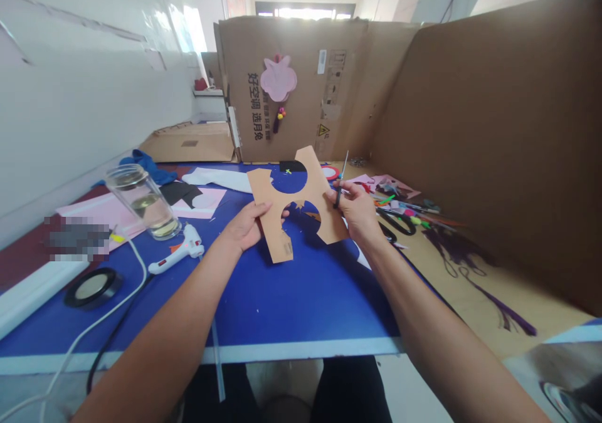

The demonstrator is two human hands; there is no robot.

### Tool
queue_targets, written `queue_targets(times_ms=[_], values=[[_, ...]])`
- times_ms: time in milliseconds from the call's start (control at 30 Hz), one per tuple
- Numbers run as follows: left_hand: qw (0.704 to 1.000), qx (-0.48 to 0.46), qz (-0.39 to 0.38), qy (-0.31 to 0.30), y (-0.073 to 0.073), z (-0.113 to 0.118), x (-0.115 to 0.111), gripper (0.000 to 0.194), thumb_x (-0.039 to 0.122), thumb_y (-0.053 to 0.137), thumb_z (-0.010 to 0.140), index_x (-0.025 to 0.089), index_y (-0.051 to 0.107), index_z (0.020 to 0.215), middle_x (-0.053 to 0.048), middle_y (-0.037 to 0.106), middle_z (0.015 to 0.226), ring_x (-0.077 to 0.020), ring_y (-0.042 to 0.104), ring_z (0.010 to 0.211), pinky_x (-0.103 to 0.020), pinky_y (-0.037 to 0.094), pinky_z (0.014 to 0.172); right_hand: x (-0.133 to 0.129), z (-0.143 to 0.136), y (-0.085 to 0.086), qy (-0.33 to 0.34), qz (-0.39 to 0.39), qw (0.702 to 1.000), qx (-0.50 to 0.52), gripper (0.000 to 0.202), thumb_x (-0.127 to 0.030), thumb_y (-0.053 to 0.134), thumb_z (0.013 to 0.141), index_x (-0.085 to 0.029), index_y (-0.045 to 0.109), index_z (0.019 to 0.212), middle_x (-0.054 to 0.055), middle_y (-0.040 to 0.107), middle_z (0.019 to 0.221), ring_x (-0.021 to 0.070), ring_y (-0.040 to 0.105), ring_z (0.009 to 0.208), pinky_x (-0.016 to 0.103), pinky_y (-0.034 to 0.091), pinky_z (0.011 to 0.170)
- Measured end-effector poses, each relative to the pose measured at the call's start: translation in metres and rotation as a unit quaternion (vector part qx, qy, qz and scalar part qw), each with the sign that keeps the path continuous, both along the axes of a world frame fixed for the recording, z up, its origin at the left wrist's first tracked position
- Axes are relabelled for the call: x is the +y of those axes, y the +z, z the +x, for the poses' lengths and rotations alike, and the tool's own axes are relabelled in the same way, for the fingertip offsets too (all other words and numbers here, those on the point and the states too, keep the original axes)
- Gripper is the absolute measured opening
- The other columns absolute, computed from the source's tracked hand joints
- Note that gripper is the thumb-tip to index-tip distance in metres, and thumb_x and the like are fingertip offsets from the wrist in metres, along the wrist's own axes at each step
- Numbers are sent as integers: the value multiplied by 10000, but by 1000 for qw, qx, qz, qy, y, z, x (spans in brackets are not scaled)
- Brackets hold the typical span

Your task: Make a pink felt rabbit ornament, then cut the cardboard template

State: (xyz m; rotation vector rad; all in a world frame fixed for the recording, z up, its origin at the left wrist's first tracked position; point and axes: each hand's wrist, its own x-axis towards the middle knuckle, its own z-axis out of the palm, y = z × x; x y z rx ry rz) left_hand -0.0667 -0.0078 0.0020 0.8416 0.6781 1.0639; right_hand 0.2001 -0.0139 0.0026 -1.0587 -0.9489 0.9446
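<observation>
A tan card with round cut-outs is held up over the blue table. My left hand pinches its left part, thumb in front. My right hand is closed around small scissors, whose blades point upward, and its fingers also meet the card's right edge. Whether those fingers grip the card cannot be made out. A pink shape with a beaded tassel hangs on the upright cardboard behind.
On the left are a glass jar, a white glue gun with cables, black tape and pink sheets. Pens, black-handled scissors and purple tassels lie on the right. Cardboard walls stand behind and right.
</observation>
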Motion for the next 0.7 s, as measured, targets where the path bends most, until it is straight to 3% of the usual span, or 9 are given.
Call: queue_targets(times_ms=[67, 233, 533, 700], values=[[1000, 15, 9, -2, 0, 3, -3, 225, 110, 725, 942, 72, 814, 1145, -204, 843, 1182, -239, 814, 935, -343, 662, 868, 0, 0, -1, 1, 0, 1000, -10, 685, -480, 1049, 524, -241, 768, 1101, -16, 750, 760, 205, 706, 710, 315, 564, 654], [999, 34, 2, -12, 1, 6, -6, 210, 73, 745, 915, 71, 820, 1111, -218, 844, 1170, -230, 816, 896, -323, 655, 841, -1, 0, -2, 3, -9, 1000, -27, 685, -526, 1014, 562, -236, 748, 1123, 7, 766, 819, 221, 713, 745, 325, 549, 666], [997, 60, -37, -32, -3, 2, -3, 231, 25, 661, 940, 69, 817, 1105, -204, 853, 1146, -199, 800, 816, -278, 637, 705, 1, 1, -9, 17, -28, 999, -24, 642, -449, 1030, 526, -216, 772, 1065, -12, 750, 805, 154, 642, 663, 271, 503, 606], [995, 83, -56, -19, -4, 3, -3, 222, -11, 631, 933, 53, 797, 1065, -211, 854, 1077, -206, 801, 775, -305, 660, 730, 3, 3, -14, 11, -34, 993, -115, 620, -478, 1002, 558, -195, 787, 1066, -15, 710, 705, 163, 596, 597, 286, 460, 557]])
